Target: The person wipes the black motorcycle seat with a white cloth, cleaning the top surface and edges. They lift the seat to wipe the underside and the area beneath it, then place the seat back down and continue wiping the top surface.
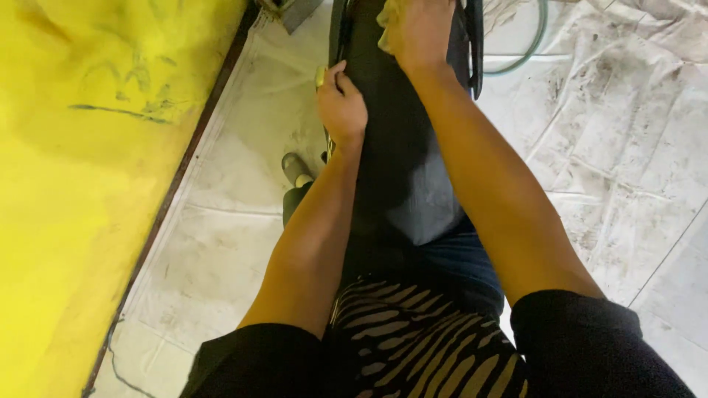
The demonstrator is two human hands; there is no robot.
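I look down over my own arms at a long black seat-like part (398,125) that runs away from me along the middle of the view. My left hand (341,105) rests on its left edge, fingers curled around a small yellowish object (321,75). My right hand (419,31) is at the top of the view, pressing a yellowish cloth (389,21) onto the black surface. A black frame or strap (476,51) runs down the part's right side.
A big yellow wall or panel (81,191) fills the left side. The floor (619,147) is dirty grey-white tile. A greenish hose (525,53) curves across it at the upper right. A dark shoe (295,168) stands by the left of the black part.
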